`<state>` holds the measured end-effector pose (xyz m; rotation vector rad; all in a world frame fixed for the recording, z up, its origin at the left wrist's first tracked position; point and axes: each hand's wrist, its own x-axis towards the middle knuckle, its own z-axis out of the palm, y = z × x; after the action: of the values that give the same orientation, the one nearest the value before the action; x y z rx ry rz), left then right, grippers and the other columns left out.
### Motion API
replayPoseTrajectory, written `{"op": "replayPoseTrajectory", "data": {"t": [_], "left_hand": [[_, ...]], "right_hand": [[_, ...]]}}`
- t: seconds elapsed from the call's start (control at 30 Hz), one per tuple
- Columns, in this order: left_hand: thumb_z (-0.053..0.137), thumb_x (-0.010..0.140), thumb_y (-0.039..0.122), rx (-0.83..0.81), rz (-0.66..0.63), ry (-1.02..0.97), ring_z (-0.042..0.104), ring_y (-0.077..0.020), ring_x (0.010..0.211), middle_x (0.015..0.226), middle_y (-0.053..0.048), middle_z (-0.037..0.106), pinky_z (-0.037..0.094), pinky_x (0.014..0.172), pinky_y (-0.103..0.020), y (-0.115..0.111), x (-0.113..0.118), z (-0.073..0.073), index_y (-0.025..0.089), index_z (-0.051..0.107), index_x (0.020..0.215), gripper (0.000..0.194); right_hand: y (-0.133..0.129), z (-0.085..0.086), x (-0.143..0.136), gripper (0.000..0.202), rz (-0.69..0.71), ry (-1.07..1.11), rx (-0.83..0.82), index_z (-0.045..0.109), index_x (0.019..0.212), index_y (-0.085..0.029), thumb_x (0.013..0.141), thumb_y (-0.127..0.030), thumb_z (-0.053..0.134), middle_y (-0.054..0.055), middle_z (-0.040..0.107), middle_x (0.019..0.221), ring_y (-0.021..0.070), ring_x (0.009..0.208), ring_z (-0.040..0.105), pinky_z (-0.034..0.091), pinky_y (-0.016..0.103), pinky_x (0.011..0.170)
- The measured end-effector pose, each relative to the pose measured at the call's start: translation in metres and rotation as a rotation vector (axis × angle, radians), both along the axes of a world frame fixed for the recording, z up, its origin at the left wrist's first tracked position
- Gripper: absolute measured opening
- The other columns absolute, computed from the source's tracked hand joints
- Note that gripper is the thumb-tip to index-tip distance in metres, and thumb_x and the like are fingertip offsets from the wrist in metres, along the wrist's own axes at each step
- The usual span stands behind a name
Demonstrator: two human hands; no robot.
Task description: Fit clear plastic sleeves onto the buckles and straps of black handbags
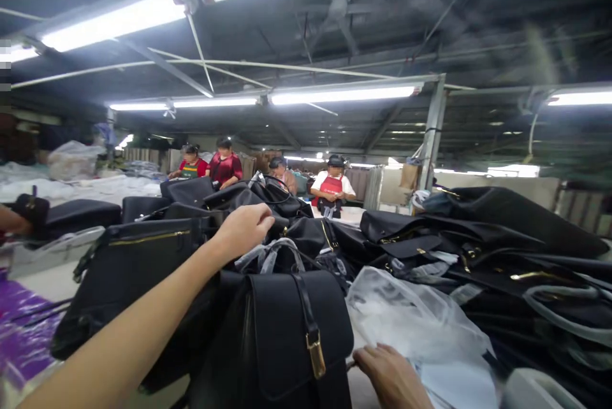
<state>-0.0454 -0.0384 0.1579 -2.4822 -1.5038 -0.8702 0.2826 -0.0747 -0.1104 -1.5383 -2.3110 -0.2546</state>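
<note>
A black backpack [301, 326] with a front flap and a gold buckle stands upright at the bottom centre. Above and behind its top, my left hand [246, 229] has its fingers curled; whatever it may hold is hidden. My right hand [392, 374] is at the backpack's lower right side, fingers closed on a thin dark piece that sticks out there, too small to name. Clear plastic bags [415, 313] lie just beyond my right hand. Another black bag [143, 269] with a gold zipper is left of the backpack.
Many black bags [497, 230] are heaped at the right and across the middle. Purple plastic [23, 326] lies at the left edge. Another person's arm [14, 221] reaches in at the left. Several people work farther back. A grey object [538, 390] sits at the lower right.
</note>
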Motion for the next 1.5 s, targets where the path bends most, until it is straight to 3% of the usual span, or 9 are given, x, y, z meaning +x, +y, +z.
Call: {"op": "replayPoseTrajectory", "data": {"t": [0.13,0.23,0.33,0.47,0.6,0.8,0.93,1.17,1.5], "left_hand": [[0.068,0.070,0.042,-0.259,-0.069,0.135,0.060,-0.0201,0.062,0.064,-0.004,0.065,0.040,0.058,-0.026,0.045,0.018,0.003,0.014,0.069,0.070,0.028],[0.075,0.059,0.027,-0.279,-0.158,0.136,0.061,-0.0189,0.071,0.075,-0.001,0.068,0.040,0.061,-0.023,0.054,0.028,-0.009,0.019,0.070,0.081,0.024],[0.063,0.066,0.017,-0.273,-0.190,0.088,0.061,-0.0196,0.077,0.070,-0.002,0.065,0.042,0.067,-0.024,0.063,0.031,-0.018,0.019,0.064,0.065,0.002],[0.051,0.081,0.024,-0.378,-0.192,-0.008,0.059,-0.0178,0.060,0.054,-0.001,0.056,0.045,0.059,-0.025,0.081,0.033,-0.027,0.018,0.054,0.057,0.025],[0.048,0.084,0.021,-0.421,-0.169,-0.102,0.061,-0.0172,0.057,0.063,-0.002,0.062,0.046,0.055,-0.026,0.087,0.038,-0.040,0.015,0.062,0.081,0.015],[0.057,0.078,0.019,-0.173,-0.134,-0.213,0.059,-0.0235,0.099,0.092,-0.007,0.064,0.043,0.080,-0.029,0.066,0.032,-0.035,0.017,0.063,0.085,0.009],[0.054,0.083,0.041,-0.354,-0.180,-0.214,0.059,-0.0198,0.066,0.057,-0.004,0.057,0.040,0.060,-0.027,0.050,0.027,-0.031,0.018,0.052,0.053,0.038],[0.057,0.075,0.048,-0.711,-0.302,-0.425,0.045,-0.0087,0.043,0.068,-0.002,0.064,0.030,0.040,-0.020,0.040,0.032,-0.042,0.015,0.058,0.075,0.032],[0.060,0.061,0.025,-0.746,-0.353,-0.627,0.046,-0.0092,0.040,0.054,0.002,0.056,0.030,0.036,-0.018,0.027,0.033,-0.040,0.016,0.059,0.078,0.020]], "right_hand": [[0.007,0.045,0.016,0.019,0.017,0.775,-0.208,0.065,0.091,-0.024,0.092,-0.037,0.051,0.003,0.074,0.090,0.0249,0.094,0.069,0.047,0.036,0.090],[0.002,0.079,0.003,0.036,0.014,1.346,-0.392,0.064,0.094,-0.021,0.081,-0.054,0.064,0.006,0.074,0.094,0.0239,0.099,0.068,0.049,0.032,0.090],[-0.002,0.108,-0.012,0.047,0.064,1.592,-0.504,0.062,0.090,-0.019,0.065,-0.054,0.081,0.002,0.071,0.082,0.0152,0.074,0.066,0.051,0.027,0.078],[-0.001,0.140,-0.023,0.051,0.181,1.604,-0.560,0.056,0.077,-0.018,0.056,-0.053,0.087,-0.006,0.054,0.066,0.0029,0.048,0.039,0.036,0.015,0.046],[0.003,0.158,-0.031,0.045,0.233,1.326,-0.545,0.058,0.092,-0.019,0.068,-0.051,0.078,-0.009,0.040,0.063,0.0032,0.044,0.018,0.014,0.018,0.040],[0.001,0.174,-0.049,0.038,-0.009,0.773,-0.093,0.059,0.070,-0.019,0.085,-0.051,0.046,0.000,0.048,0.059,0.0147,0.058,0.045,0.035,0.026,0.052],[-0.007,0.190,-0.060,0.051,0.077,0.961,-0.486,0.057,0.070,-0.017,0.089,-0.061,0.040,-0.005,0.041,0.052,0.0077,0.039,0.032,0.025,0.021,0.037],[-0.001,0.217,-0.085,0.044,0.030,1.294,-1.321,0.054,0.071,-0.012,0.099,-0.028,0.025,-0.005,0.040,0.054,0.0004,0.031,0.026,0.014,0.009,0.029],[0.025,0.224,-0.135,0.045,0.099,1.344,-1.283,0.050,0.071,-0.013,0.104,-0.029,0.026,-0.007,0.039,0.053,0.0002,0.032,0.034,0.028,0.006,0.031]]}}
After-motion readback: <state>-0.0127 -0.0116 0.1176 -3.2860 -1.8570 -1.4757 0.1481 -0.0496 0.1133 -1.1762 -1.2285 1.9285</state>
